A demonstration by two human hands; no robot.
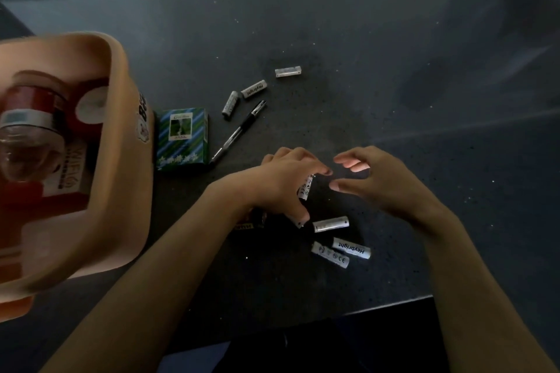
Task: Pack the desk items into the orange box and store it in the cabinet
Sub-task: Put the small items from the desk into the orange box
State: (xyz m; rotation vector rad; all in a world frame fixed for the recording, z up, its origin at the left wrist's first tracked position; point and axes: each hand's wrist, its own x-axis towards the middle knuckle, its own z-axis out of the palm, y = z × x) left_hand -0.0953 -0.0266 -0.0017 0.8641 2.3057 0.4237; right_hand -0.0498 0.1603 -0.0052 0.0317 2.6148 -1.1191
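Both hands worked near the front edge of the desk: the left hand curled round one battery, the right hand loosely bent, holding nothing. More batteries lay just beside them, probably light, hard and apt to roll; a mid-barrel pinch should suit. The orange box sat at the left edge

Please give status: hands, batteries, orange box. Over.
Left hand grips one battery. Right hand open, empty. Loose batteries, pen, green pack on desk. Orange box at left, nothing in the way.
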